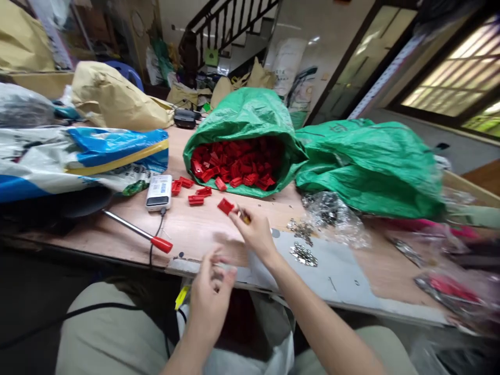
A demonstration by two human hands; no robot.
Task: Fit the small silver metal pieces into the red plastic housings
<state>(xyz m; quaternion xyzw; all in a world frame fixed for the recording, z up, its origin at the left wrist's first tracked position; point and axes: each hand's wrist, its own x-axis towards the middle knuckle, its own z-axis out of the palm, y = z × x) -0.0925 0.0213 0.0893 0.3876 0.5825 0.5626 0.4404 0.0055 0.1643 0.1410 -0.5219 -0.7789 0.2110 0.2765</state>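
My right hand [253, 229] reaches over the table with its fingertips closed on the edge of a small red plastic part [225, 206]. A small yellow-and-dark object [244, 216] also shows between those fingers; its kind is unclear. Nearer to me, my left hand [214, 286] hovers at the table's front edge, slightly blurred, fingers loosely bent and apart, with nothing visible in it. Loose red plastic parts [196, 200] lie just left of my right hand. Behind them, a green woven sack [250, 112] lies with its mouth facing me, full of more red parts [234, 164].
Small metal pieces [303, 254] lie in piles on a grey sheet [336, 276], beside a clear plastic bag [339, 219]. A red-tipped metal lever [161, 244] and a white power bank [159, 191] with a cable are at left. Another green sack [375, 161] stands right. An open pale bag [281, 349] hangs below the edge.
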